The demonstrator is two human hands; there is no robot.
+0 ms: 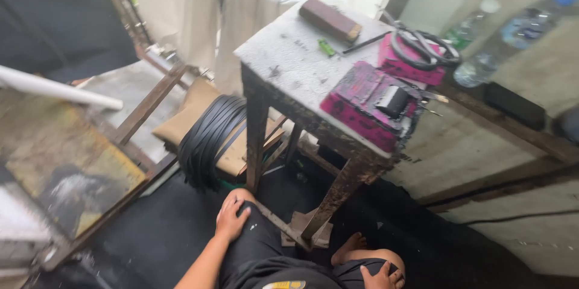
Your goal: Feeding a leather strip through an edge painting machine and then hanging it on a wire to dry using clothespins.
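Seated worker's view onto a small metal-legged counter (289,54), seen from above and behind the knees.

Largest, the counter stands ahead of the person and slightly to the right, its rusted legs reaching down to the dark floor (157,235) between the knees. Left of its near leg a coil of flat black strip (208,138) stands on edge against folded cardboard (193,108); its loops run roughly vertical and it lies ahead of and just above the left hand (232,216), near but apart.

On the counter's near right corner sits a magenta-stained block (368,105) carrying a small grey clamp-like part, with a second magenta piece (410,63) behind it under a pair of large scissors (422,45). A brown rectangular block (330,19) lies at the far edge (long axis slanting from far-left to near-right), beside a small green object (326,47).

The left hand rests flat on the left knee, grip loosely spread, holding nothing. The right hand (381,277) lies on the right knee at the frame's lower edge, fingers curled over it, also empty. Of the two, the left hand is nearer the coil; the right is nearer the magenta block, which lies well above it.
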